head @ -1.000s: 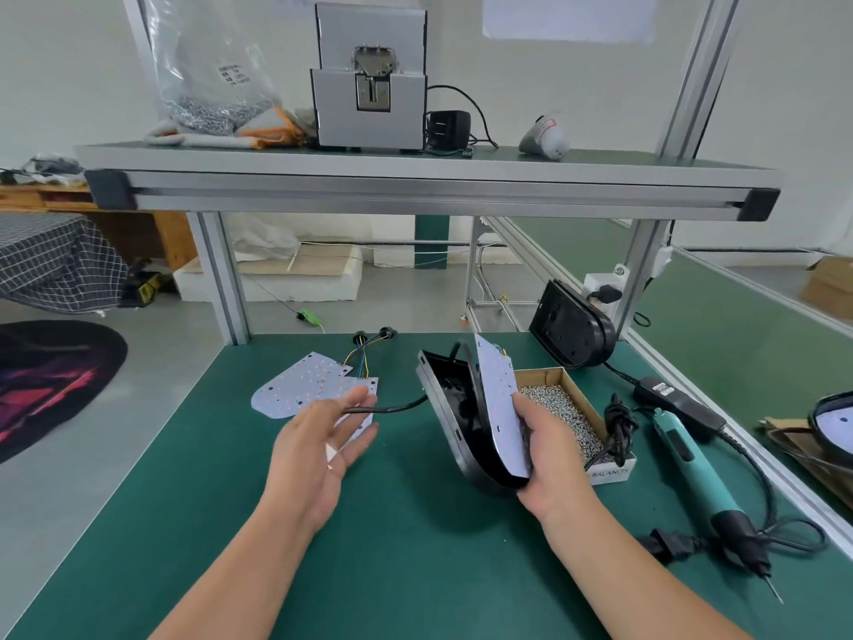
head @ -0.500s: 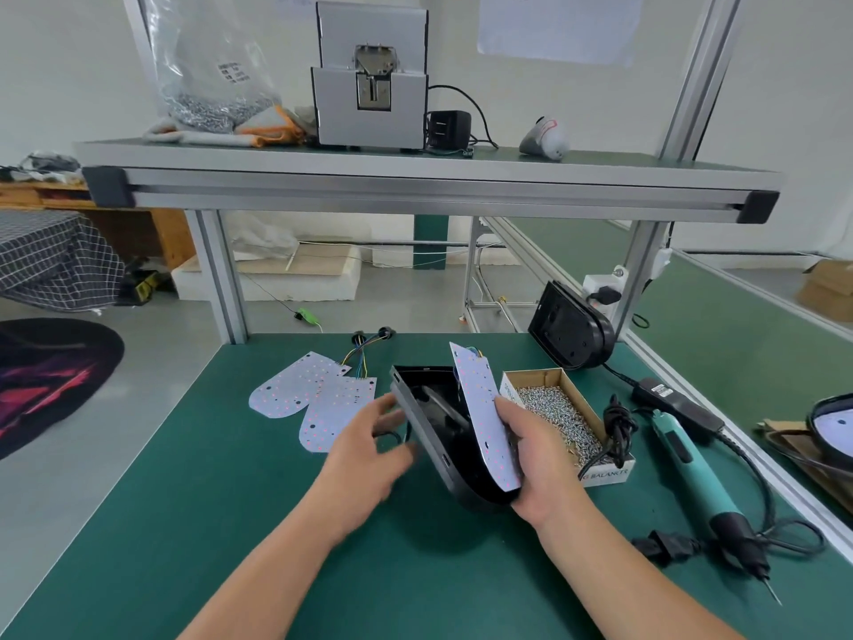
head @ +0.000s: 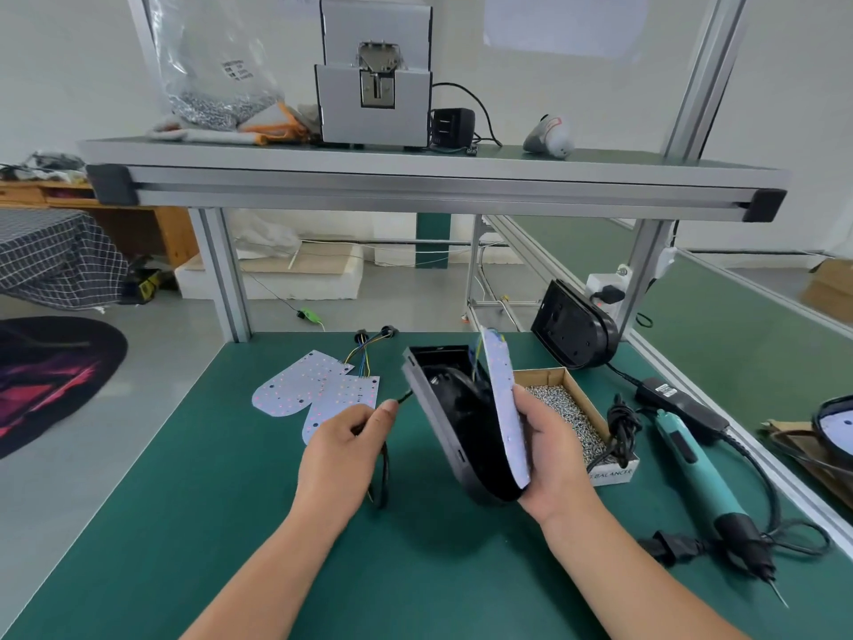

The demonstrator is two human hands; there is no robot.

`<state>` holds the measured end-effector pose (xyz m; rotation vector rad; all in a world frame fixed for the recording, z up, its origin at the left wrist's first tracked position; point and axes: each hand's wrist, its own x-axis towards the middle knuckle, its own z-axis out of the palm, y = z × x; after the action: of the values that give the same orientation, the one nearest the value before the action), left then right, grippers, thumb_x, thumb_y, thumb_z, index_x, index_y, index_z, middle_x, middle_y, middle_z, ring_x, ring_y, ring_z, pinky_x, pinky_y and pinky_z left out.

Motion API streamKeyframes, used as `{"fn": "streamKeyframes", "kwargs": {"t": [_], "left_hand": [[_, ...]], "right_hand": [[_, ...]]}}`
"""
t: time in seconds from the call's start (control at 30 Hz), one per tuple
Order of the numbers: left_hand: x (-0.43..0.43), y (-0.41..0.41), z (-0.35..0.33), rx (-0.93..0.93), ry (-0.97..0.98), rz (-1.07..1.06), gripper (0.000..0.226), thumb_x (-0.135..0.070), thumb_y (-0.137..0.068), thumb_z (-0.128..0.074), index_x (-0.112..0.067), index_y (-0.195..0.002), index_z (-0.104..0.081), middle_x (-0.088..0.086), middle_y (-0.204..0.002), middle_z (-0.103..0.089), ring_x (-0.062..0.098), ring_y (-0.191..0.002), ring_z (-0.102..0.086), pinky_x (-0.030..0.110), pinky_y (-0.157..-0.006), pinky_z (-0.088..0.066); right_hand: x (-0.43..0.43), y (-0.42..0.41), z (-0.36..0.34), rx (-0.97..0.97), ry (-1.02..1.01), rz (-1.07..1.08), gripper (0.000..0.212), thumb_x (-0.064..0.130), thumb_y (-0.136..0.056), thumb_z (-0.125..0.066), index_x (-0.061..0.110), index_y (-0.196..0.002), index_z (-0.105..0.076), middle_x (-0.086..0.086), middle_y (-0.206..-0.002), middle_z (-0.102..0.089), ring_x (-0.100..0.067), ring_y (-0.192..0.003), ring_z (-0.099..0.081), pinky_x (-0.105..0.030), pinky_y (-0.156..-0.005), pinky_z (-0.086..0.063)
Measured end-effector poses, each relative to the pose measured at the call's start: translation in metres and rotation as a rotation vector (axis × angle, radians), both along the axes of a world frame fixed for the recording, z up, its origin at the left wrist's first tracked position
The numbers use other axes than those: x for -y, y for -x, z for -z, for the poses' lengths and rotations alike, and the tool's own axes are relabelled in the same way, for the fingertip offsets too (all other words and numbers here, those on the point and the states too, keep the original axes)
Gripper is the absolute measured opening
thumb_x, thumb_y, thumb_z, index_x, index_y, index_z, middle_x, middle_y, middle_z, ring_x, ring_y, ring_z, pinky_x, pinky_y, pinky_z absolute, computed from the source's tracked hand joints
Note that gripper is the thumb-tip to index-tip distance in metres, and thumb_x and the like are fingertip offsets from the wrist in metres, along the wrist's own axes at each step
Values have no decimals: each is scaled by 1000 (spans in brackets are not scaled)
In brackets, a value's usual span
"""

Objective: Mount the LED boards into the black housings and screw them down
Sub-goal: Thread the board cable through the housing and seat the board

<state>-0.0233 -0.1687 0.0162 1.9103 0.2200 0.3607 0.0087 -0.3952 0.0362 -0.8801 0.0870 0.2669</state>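
- Right hand (head: 549, 450) grips the tilted black housing (head: 454, 422) and the LED board (head: 505, 399) at its open face.
- Left hand (head: 341, 450), left of the housing, pinches a black cable (head: 386, 473).

Workbench, ctr: housing (head: 461, 431) tilted on edge over the table (head: 231, 524), LED board (head: 505, 399) propped against its rt side, both gripped at the near end by the right hand (head: 554, 455). Just lt of housing, left hand (head: 341, 450) pinches a cable (head: 385, 473). Further lt & slightly behind, two loose boards (head: 300, 381) lie overlapping on the table, wire ends (head: 369, 344) behind them. Just rt of housing: screw box (head: 577, 376), screws in it; coiled cord (head: 621, 422) at the box's rt side; electric screwdriver (head: 697, 459) well rt. Behind-rt of housing, second housing (head: 572, 325) stands by a frame post. Shelf (head: 415, 177) behind & above carries screw feeder (head: 374, 85), screw bag (head: 217, 71) to its lt.
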Motion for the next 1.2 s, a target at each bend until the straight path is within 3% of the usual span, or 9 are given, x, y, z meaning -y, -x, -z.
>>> {"fn": "streamKeyframes", "kwargs": {"t": [0.17, 0.23, 0.37, 0.53, 0.6, 0.7, 0.9, 1.0, 1.2], "left_hand": [[-1, 0, -7, -46, 375, -49, 41, -48, -75, -69, -8, -78, -61, -5, -74, -49, 19, -72, -36, 33, -62, -29], [-1, 0, -10, -28, 575, -12, 21, -34, -80, -69, -17, -86, -80, -17, -100, -75, 13, -87, -55, 31, -79, -43], [-2, -2, -6, 25, 952, 87, 25, -20, -86, -68, -10, -100, -86, 1, -130, -76, 12, -126, -61, 41, -107, -52], [-7, -10, -7, 90, 1186, 119, 25, -20, -99, -67, -9, -76, -70, 8, -78, -66, 23, -93, -77, 55, -94, -61], [-8, -11, -8, 125, 1113, 47, 30, -28, -99, -72, -15, -75, -59, 6, -66, -48, 20, -60, -60, 50, -84, -64], [-11, -9, -7, 121, 755, -15, 39, -41, -83, -82, -14, -84, -53, 5, -71, -38, 19, -56, -41, 37, -70, -62], [4, -1, -4, 28, 5, 255, 33, -42, -87, -68, -54, -117, -67, -26, -96, -76, -2, -69, -60, 26, -65, -54], [17, 1, 2, 2, -21, 344, 27, -26, -97, -63, -52, -96, -70, -23, -63, -63, -3, -51, -51, 15, -54, -45], [9, -3, 6, 6, 75, 280, 35, -24, -111, -51, -35, -84, -71, -4, -65, -58, 13, -50, -43, 21, -47, -39]], "right_hand": [[6, -4, 0, -22, -25, 70, 31, 27, -100, -61, 6, -115, -80, -14, -107, -77, -30, -91, -75, -44, -94, -54], [4, -4, 2, -36, 10, 94, 33, 27, -101, -61, 4, -118, -77, -15, -105, -76, -31, -87, -73, -42, -88, -54], [0, -4, 7, -23, 70, 92, 29, 28, -100, -62, 9, -102, -84, -15, -101, -78, -29, -82, -76, -40, -81, -56], [-1, -1, 9, -4, 128, 48, 27, 28, -97, -64, 10, -99, -84, -14, -98, -76, -28, -79, -74, -40, -79, -53], [0, -2, 8, -17, 123, 61, 28, 28, -98, -63, 9, -102, -83, -15, -99, -75, -30, -81, -72, -43, -83, -51], [4, -6, 6, -41, 74, 100, 31, 29, -101, -62, 5, -114, -78, -17, -105, -72, -34, -89, -69, -47, -92, -48], [0, 0, 6, 5, 121, 8, 26, 30, -88, -71, 8, -100, -80, -18, -101, -68, -34, -85, -64, -48, -90, -43], [-2, 1, 8, 25, 142, -29, 33, 35, -83, -71, 9, -101, -82, -17, -99, -71, -33, -83, -68, -49, -90, -44], [-2, -3, 12, 15, 219, -10, 34, 36, -88, -68, 9, -104, -82, -15, -100, -73, -29, -81, -70, -39, -79, -53]]}}
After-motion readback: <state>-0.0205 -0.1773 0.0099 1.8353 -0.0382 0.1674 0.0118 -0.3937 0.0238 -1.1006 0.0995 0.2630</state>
